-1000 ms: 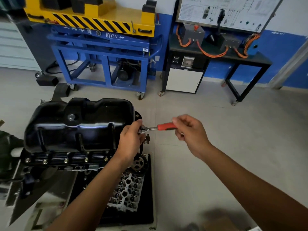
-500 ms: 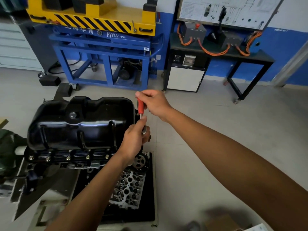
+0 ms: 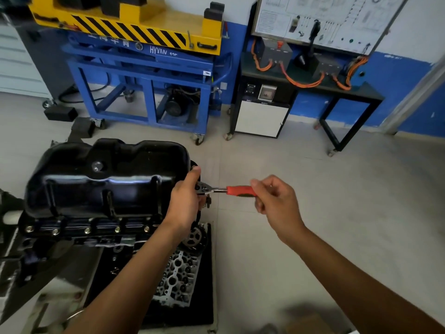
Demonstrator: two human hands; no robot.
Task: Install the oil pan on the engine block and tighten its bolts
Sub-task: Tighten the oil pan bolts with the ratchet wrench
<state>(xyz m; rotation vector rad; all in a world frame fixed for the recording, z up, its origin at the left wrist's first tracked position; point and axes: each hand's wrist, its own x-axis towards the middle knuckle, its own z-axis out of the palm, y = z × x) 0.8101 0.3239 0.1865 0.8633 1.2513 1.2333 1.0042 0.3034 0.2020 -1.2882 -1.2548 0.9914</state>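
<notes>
While my left hand [image 3: 186, 203] curls round the head of the ratchet [image 3: 238, 190] at the 3 o'clock end of the oil pan [image 3: 103, 179], thumb up against the pan wall, my right hand [image 3: 274, 198] pinches the red handle, which points to 3 o'clock. Pan sits upturned on the engine block [image 3: 72, 237]. Flange bolts [image 3: 87, 230] line its 6 o'clock edge. Cylinder head [image 3: 178, 278] lies on the floor at 6 o'clock.

Both forearms reach forward; the left grip [image 3: 185, 203] curls round the ratchet [image 3: 238, 190] head, thumb raised, the right grip [image 3: 274, 198] pinching its handle.
</notes>
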